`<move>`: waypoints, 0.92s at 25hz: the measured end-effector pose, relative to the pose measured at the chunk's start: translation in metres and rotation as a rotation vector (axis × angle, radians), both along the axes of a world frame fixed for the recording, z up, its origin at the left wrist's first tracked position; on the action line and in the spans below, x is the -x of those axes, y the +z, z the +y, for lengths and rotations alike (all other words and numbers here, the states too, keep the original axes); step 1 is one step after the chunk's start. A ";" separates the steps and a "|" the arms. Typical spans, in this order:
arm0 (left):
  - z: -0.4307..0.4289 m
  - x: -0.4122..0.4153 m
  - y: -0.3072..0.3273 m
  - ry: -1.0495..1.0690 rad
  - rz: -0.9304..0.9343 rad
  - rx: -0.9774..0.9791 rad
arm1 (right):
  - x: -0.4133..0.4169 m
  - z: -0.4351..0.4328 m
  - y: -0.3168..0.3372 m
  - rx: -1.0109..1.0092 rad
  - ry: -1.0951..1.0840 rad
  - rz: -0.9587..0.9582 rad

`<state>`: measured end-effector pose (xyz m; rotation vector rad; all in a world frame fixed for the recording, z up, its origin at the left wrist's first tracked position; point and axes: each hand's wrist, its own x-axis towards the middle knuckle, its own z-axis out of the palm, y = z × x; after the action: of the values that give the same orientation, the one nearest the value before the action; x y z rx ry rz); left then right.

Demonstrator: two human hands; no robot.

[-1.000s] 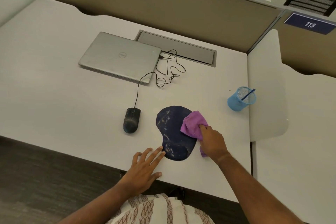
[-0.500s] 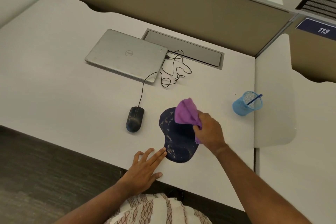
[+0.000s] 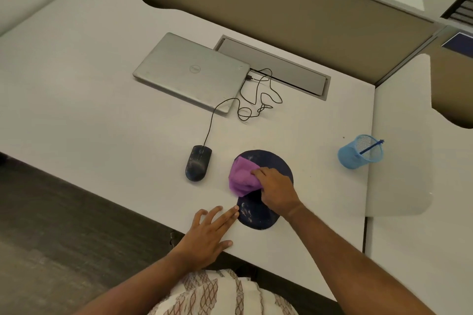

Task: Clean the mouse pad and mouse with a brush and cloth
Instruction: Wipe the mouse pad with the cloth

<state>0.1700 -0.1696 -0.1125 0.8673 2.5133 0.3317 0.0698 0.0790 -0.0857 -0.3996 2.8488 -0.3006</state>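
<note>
Right hand (image 3: 276, 190) is down on the pad (image 3: 258, 215), fingers bunched and curled over the purple cloth (image 3: 242, 179), clamping it against the pad's left side. The cloth is crumpled, and one corner hangs just over the pad's left edge onto the desk (image 3: 102, 110). The pad is dark blue and sits near the front edge of the desk. Whitish smudges show on its near lobe, and its far part is bare above the knuckles.

Left hand (image 3: 207, 233) lies flat on the desk beside the pad, fingers straight and a little apart, holding nothing. One fingertip touches the pad's near-left rim.

The mouse (image 3: 198, 162) is to the left of the pad, apart from it, dark with pale dusty smears across its back. Its cable (image 3: 256, 100) runs away in loose loops to the right edge of a closed silver laptop (image 3: 189, 71). Behind the laptop there's a grey hatch (image 3: 276, 69) set into the desk.

Well off to the right stands a blue mesh cup (image 3: 358, 153), and a thin blue tool (image 3: 371, 147) leans inside it with its tip poking past the rim
</note>
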 end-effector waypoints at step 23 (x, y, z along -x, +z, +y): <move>-0.002 -0.001 -0.011 0.014 0.040 -0.032 | 0.052 -0.018 0.002 -0.223 0.242 0.040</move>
<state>0.1706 -0.1720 -0.1232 0.8774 2.5583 0.3637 0.0181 0.0607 -0.0832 -0.7003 2.7924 0.0708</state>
